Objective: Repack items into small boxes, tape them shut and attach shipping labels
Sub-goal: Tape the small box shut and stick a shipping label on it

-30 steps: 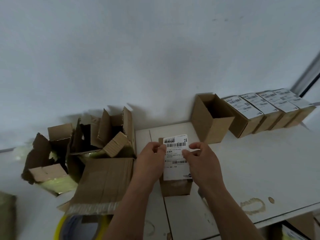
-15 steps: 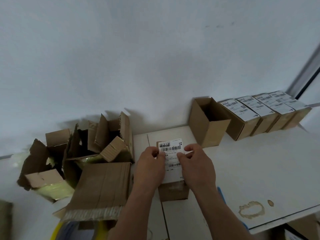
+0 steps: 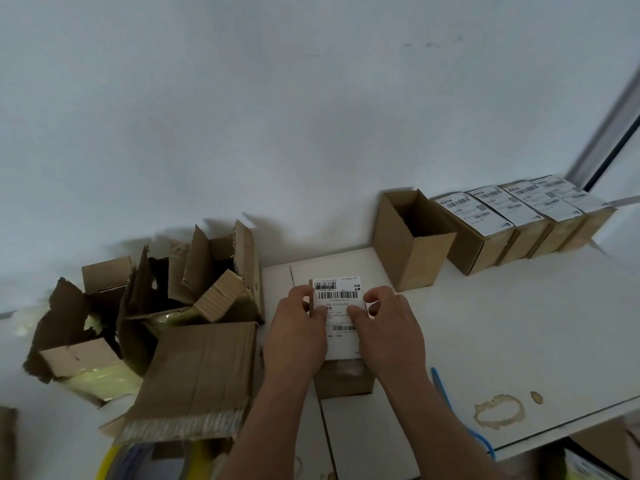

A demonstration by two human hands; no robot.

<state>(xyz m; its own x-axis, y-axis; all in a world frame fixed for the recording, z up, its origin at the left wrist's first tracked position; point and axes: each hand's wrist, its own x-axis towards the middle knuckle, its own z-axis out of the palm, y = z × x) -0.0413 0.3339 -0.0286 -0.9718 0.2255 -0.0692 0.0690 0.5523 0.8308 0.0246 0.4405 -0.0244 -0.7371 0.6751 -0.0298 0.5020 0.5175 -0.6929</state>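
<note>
Two hands worked on one small box [image 3: 343, 379] near the front of the white bench [image 3: 519, 323]. A white label [image 3: 341, 318] lay on top of the box, with its bar codes facing up. The left hand [image 3: 298, 336] and the right hand [image 3: 389, 336] sat on the two sides of the label. Each grip was curled, with fingertips and thumb pressing at the label's edges. It looked like the hands were lining the label up straight and rubbing it down so it would stick. The box sat close to the person, likely so both hands could reach it with ease.

Just behind it stood an open box [image 3: 412, 240], with no lid shut yet. It was probably waiting to be filled next. Beside that, a row of done boxes [image 3: 519, 226] stood side by side by the wall, each with a label on top. They seemed parked there to stay out of the way.

On the left lay a pile of torn cartons [image 3: 166, 306], with a big flat carton [image 3: 197, 375] in front. Some pale yellow stuff showed under them. A thin blue strip [image 3: 446, 396] lay on the bench near the right arm, and a brown ring stain [image 3: 498, 412] marked the front edge.
</note>
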